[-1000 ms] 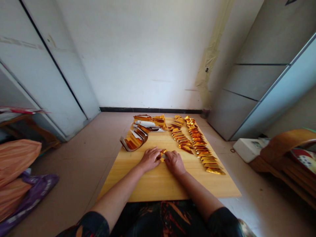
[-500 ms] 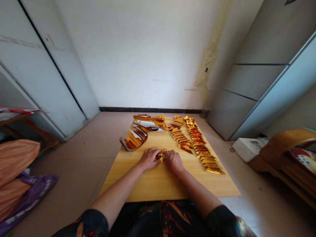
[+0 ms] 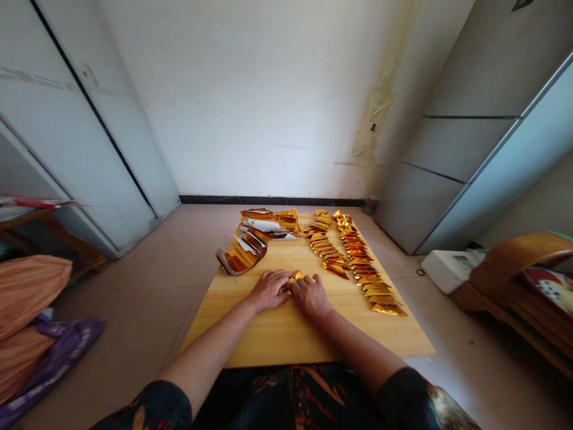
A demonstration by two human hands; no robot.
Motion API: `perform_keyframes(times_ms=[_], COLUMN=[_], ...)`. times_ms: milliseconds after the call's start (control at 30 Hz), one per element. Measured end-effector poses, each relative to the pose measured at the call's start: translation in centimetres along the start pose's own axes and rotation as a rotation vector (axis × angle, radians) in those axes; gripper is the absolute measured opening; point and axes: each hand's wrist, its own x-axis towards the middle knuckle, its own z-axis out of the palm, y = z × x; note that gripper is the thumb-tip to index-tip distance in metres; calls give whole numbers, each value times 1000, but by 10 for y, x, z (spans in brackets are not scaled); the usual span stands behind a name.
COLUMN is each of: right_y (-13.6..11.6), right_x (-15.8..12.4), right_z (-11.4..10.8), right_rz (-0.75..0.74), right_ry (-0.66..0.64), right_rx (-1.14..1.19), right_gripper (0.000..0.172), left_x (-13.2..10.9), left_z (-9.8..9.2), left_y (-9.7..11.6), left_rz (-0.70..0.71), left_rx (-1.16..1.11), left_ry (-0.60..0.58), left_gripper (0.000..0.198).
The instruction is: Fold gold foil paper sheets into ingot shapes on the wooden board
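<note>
At the middle of the wooden table (image 3: 268, 334), my left hand (image 3: 270, 288) and my right hand (image 3: 312, 297) are close together on a small piece of gold foil paper (image 3: 296, 275). Fingers of both hands are closed around it, and only its upper tip shows between them; the rest is hidden. Ahead and left lies a curved stack of gold foil sheets (image 3: 239, 257). Behind that stack are more gold sheets (image 3: 284, 220) and a white roll (image 3: 262, 225). Rows of folded gold foil pieces (image 3: 364, 269) overlap along the right side of the table.
A white wall (image 3: 268, 119) stands beyond the table. Grey cabinet doors (image 3: 67, 119) are at left, and a grey refrigerator (image 3: 452, 143) at right. A white box (image 3: 447, 269) sits by a wooden chair (image 3: 501, 292). Orange and purple bags (image 3: 31, 334) lie at lower left.
My right hand has shifted slightly left and nearer to me, closer to my left hand. The gold foil paper is more covered by the fingers. The stacks and rows have stayed put.
</note>
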Motion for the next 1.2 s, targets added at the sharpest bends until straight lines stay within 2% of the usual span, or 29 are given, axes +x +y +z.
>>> perform_keyframes(times_ms=[133, 333, 433, 567, 667, 867, 1067, 1133, 1200], right_y=[-1, 8, 7, -7, -13, -12, -27, -33, -37], right_x=[2, 12, 17, 19, 18, 16, 34, 40, 43], right_z=[-6, -36, -43, -34, -25, -19, -29, -28, -23], right_rz=[16, -115, -84, 39, 112, 91, 103, 134, 207], right_ry=[-1, -136, -189, -185, -146, -103, -313, -330, -293], right_rx=[-4, -45, -55, -29, -5, -11, -37, -10, 61], right_gripper=[28, 33, 34, 31, 29, 28, 31, 32, 32], left_x=[-10, -18, -13, 4, 17, 33, 41, 44, 46], left_z=[-2, 0, -1, -6, -11, -12, -11, -14, -17], left_y=[-2, 0, -2, -4, -5, -10, -11, -9, -7], left_rz=[75, 78, 93, 56, 87, 148, 127, 133, 147], left_rx=[67, 126, 101, 56, 55, 39, 35, 38, 45], left_ry=[-46, 8, 42, 75, 46, -56, -105, -117, -127], left_gripper=[54, 42, 40, 45, 33, 21, 18, 17, 16])
